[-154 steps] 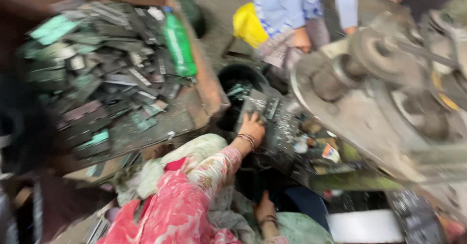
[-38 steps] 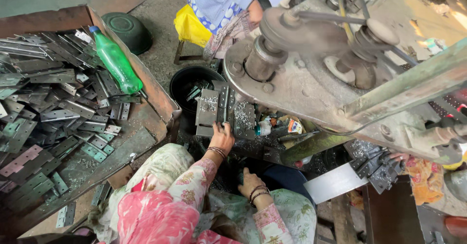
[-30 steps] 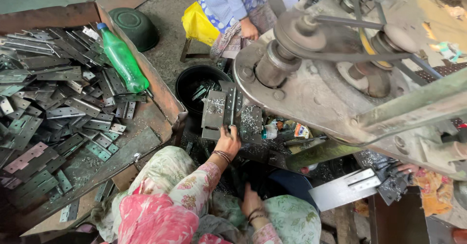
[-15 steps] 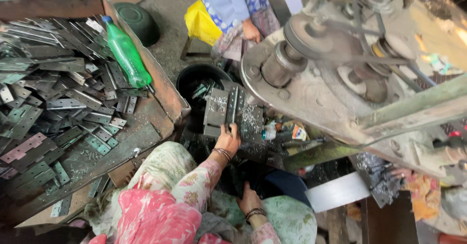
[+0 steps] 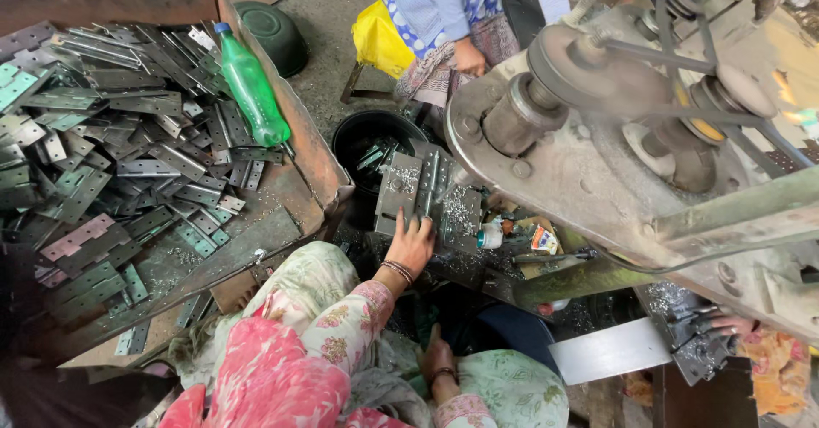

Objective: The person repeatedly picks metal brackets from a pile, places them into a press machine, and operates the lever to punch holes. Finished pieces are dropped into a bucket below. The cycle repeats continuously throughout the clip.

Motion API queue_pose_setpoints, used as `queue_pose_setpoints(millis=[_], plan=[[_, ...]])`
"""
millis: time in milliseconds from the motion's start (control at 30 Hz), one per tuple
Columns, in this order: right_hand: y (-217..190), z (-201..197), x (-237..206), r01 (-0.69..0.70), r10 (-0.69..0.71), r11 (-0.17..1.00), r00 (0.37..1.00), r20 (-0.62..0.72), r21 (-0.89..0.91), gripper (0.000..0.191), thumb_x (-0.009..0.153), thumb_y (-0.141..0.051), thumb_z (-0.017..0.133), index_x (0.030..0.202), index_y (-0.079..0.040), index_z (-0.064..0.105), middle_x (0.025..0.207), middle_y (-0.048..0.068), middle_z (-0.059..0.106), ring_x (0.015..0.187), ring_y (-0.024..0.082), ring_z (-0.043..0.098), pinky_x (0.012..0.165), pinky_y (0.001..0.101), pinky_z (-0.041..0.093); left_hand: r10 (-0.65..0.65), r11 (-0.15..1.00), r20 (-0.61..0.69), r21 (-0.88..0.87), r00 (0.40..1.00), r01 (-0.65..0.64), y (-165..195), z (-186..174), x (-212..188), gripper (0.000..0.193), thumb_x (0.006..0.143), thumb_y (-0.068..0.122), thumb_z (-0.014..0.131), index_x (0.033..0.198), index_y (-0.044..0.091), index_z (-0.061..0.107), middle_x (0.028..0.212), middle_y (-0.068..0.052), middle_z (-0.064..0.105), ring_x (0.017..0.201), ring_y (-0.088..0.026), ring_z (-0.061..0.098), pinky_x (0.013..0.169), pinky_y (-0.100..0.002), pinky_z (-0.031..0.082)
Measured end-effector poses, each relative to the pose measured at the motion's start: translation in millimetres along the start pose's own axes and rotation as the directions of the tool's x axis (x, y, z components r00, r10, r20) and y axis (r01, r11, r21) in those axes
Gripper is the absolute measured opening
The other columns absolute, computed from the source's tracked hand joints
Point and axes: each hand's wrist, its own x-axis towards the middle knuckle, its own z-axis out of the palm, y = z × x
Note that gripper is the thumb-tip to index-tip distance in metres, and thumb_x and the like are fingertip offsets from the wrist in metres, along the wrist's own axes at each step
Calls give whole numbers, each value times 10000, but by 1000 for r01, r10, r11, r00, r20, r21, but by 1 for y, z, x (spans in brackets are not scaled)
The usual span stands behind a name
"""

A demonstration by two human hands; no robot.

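Observation:
My left hand (image 5: 411,242) reaches forward and grips a long grey metal hinge (image 5: 424,191) that lies among other hinge plates (image 5: 397,185) on the machine's bed, dusted with metal shavings. Bangles sit on that wrist. My right hand (image 5: 438,361) hangs low by my lap, over a dark gap under the machine; its fingers are hidden. A black tub (image 5: 368,142) with a few hinges in it stands just behind the plates.
A rusty tray (image 5: 311,151) on the left holds several hinges and a green plastic bottle (image 5: 250,87). A big press machine with a flywheel (image 5: 597,78) fills the right. A person in blue (image 5: 444,5) sits beyond; another person's hand (image 5: 725,321) works at the right.
My left hand has stayed on the hinge at the machine bed. My right hand has sunk lower toward my lap. The view has shifted slightly.

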Motion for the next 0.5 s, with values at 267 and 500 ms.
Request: queue_pose_setpoints(millis=[267, 500], plan=[[3, -3, 1, 6, 6, 992, 996, 89, -130, 710, 823, -285, 771, 1428, -114, 440, 1043, 253, 721, 986, 449, 712, 854, 530, 593, -187, 977, 146, -76, 971, 199, -7, -21, 10, 342, 977, 293, 509, 1053, 96, 778, 1393, -74, 575, 1445, -406, 344, 1155, -790, 95], [3, 6, 0, -19, 21, 998, 999, 45, -60, 819, 829, -256, 763, 1507, -105, 329, 1070, 267, 705, 1025, 458, 683, 871, 560, 565, -147, 982, 195, -91, 970, 168, -16, -6, 26, 340, 970, 279, 501, 1049, 109, 785, 1432, -64, 571, 1420, -391, 356, 1143, -780, 100]])
